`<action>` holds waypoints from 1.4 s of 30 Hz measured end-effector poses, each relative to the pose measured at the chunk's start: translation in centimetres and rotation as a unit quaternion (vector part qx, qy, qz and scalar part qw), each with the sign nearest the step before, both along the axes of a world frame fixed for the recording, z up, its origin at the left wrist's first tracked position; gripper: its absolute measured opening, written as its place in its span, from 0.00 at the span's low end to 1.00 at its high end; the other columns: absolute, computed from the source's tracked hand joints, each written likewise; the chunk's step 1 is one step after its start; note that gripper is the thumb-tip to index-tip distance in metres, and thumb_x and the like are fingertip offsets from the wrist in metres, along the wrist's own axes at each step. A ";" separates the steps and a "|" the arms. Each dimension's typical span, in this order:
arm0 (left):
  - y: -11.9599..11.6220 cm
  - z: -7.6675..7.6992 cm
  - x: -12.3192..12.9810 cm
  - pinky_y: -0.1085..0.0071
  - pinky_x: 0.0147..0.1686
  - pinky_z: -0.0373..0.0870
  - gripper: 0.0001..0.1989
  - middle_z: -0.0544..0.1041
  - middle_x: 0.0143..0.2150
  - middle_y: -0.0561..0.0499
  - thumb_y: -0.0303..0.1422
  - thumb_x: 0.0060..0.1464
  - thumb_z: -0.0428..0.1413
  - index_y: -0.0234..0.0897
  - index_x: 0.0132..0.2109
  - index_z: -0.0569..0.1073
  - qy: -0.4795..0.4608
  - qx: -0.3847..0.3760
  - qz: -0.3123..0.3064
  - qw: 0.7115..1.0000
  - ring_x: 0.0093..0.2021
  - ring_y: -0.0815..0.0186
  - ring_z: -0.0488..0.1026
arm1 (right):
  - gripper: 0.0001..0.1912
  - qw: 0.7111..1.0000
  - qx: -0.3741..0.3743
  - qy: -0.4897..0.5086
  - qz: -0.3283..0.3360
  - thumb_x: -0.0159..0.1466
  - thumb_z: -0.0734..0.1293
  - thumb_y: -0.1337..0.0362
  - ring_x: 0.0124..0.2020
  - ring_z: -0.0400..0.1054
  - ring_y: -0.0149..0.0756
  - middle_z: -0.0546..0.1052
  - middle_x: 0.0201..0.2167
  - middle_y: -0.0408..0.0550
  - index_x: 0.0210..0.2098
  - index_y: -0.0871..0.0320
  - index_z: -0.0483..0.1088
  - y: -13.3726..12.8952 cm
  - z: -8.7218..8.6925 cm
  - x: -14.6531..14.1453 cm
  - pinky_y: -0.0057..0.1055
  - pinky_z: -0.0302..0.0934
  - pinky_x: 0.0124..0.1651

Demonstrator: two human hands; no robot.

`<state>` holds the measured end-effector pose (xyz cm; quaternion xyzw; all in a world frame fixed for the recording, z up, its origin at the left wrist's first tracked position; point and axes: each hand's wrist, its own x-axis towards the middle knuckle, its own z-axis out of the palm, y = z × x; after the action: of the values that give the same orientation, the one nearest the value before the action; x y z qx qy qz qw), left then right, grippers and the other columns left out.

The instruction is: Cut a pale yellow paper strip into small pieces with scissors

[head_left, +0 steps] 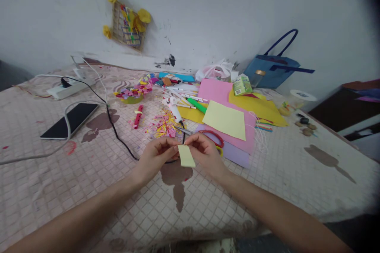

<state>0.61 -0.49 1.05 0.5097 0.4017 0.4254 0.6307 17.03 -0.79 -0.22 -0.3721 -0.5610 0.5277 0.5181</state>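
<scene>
Between both hands is a small pale yellow strip of paper (pixel 187 156), held up over the near part of the table. My left hand (pixel 158 156) pinches its upper left corner with thumb and fingers. At the upper right corner, my right hand (pixel 206 154) closes on the same strip. Just beyond the right hand lie red-handled scissors (pixel 218 137), partly covered by the fingers. A larger pale yellow sheet (pixel 225 119) rests on pink sheets (pixel 215 91) and a lilac sheet (pixel 236 153). Behind the hands sits a white glue gun (pixel 172 109) beside colourful paper scraps (pixel 163 125).
To the left are a tablet (pixel 69 121), a white power strip (pixel 71 87) and a black cable (pixel 114 130) running toward the hands. A blue bag (pixel 271 72), a green box (pixel 242 85) and yellow sheets (pixel 261 108) stand or lie back right. White string (pixel 261 136) trails beside the paper.
</scene>
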 end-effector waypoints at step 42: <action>0.3 -0.1 0.0 0.68 0.35 0.71 0.12 0.77 0.30 0.48 0.38 0.48 0.59 0.31 0.33 0.72 -0.023 -0.065 -0.032 0.997 0.31 0.65 0.74 | 0.04 0.998 0.026 -0.058 0.001 0.56 0.63 0.70 0.26 0.63 0.28 0.68 0.26 0.41 0.31 0.57 0.66 0.5 -0.3 0.1 0.25 0.60 0.28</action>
<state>0.57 -0.22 0.96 0.4700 0.3974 0.3895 0.6852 17.16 -0.32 -0.54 -0.3876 -0.6038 0.4911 0.4940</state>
